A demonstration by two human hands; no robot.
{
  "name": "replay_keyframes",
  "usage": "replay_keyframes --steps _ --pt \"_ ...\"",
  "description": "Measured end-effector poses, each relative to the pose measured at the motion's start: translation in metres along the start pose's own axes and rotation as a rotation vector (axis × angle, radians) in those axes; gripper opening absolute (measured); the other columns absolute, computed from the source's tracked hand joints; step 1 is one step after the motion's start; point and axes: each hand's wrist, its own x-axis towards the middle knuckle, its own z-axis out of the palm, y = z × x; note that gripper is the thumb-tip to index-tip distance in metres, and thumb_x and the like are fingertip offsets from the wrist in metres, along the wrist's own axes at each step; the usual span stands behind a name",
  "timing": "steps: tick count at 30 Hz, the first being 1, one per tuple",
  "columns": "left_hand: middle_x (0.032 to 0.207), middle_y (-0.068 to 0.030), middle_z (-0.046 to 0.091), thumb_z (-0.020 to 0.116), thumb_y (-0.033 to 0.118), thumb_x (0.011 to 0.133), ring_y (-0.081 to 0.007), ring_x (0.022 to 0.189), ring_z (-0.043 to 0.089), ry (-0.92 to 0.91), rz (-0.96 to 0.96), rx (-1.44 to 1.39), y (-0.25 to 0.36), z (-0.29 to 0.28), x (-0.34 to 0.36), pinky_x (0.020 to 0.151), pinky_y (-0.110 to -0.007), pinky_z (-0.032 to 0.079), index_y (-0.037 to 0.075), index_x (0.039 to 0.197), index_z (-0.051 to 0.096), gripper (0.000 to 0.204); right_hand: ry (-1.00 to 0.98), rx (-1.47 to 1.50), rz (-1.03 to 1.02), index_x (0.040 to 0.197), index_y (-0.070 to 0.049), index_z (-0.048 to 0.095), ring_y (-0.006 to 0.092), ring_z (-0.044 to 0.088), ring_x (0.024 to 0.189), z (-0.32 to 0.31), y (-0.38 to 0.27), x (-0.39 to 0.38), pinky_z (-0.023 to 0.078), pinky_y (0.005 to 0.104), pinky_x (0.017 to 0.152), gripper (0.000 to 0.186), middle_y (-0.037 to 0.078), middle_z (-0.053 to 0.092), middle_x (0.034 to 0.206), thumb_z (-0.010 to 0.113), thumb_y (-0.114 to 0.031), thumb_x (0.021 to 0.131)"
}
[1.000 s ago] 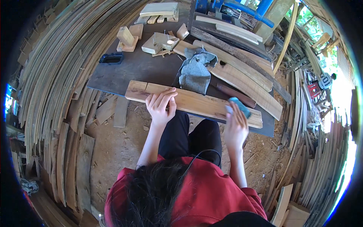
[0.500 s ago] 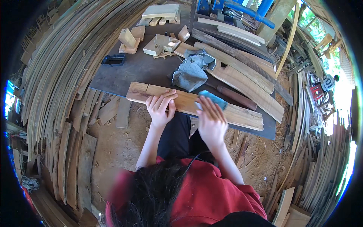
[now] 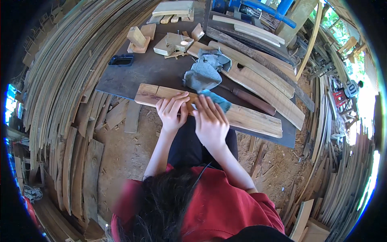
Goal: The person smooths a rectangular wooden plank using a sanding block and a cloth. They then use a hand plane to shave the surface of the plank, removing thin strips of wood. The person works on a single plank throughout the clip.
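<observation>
Person in a red shirt, seen from above, working at a dark surface. Nearest lies the earthen floor, strewn with wood chips. Along the near edge of the surface, a long wooden board extends from left to right, with a dark line across its left end. The left hand lies over the near edge of the board, left of its middle; its grip is partly closed on the wood, fingers bent over the upper face. Just beside it, the right hand has its grip nearly flat, fingers extended over a blue-green pad on the board. Beyond the board are a crumpled grey cloth-like piece and, to its right, a brown handle. Farther right lie several long planks. Farther left stand a black tray-like object and a wooden block with upright nails.
</observation>
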Motion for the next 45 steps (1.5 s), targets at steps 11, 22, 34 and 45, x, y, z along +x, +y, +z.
replay_keyframes --steps 11,22,34,45 --pt "0.095 0.0058 0.07 0.055 0.014 0.084 -0.0119 0.08 0.062 0.065 0.029 0.024 -0.002 0.004 -0.006 0.079 -0.029 0.035 0.015 0.085 0.066 0.011 0.064 -0.297 0.287 0.106 -0.004 0.066 0.0248 0.061 0.108 -0.077 0.078 -0.05 0.045 0.0392 0.095 0.025 0.009 0.064 0.116 0.048 -0.015 0.092" --pt "0.096 0.0054 0.07 0.054 0.015 0.086 -0.0118 0.081 0.062 0.005 -0.008 0.018 0.001 0.002 -0.002 0.08 -0.03 0.035 0.014 0.087 0.066 0.012 0.027 0.044 0.0 0.099 -0.007 0.068 0.02 0.062 0.105 -0.01 0.007 -0.006 0.046 0.0353 0.093 0.021 0.005 0.066 0.111 0.054 -0.02 0.089" --pt "0.095 0.0063 0.07 0.054 0.015 0.085 -0.0111 0.083 0.062 0.055 0.022 0.034 -0.002 0.005 -0.006 0.079 -0.03 0.035 0.015 0.086 0.065 0.011 0.077 -0.242 0.167 0.097 -0.002 0.068 0.0262 0.063 0.104 -0.052 0.055 -0.037 0.046 0.0397 0.092 0.023 0.01 0.066 0.112 0.05 -0.015 0.09" --pt "0.097 0.0029 0.07 0.05 0.015 0.088 -0.0133 0.083 0.061 0.023 0.008 0.033 -0.001 0.003 -0.005 0.082 -0.03 0.034 0.013 0.086 0.067 0.017 0.026 -0.026 0.085 0.105 -0.007 0.068 0.0232 0.063 0.103 -0.043 0.039 -0.028 0.046 0.0355 0.092 0.024 0.008 0.066 0.11 0.051 -0.014 0.09"
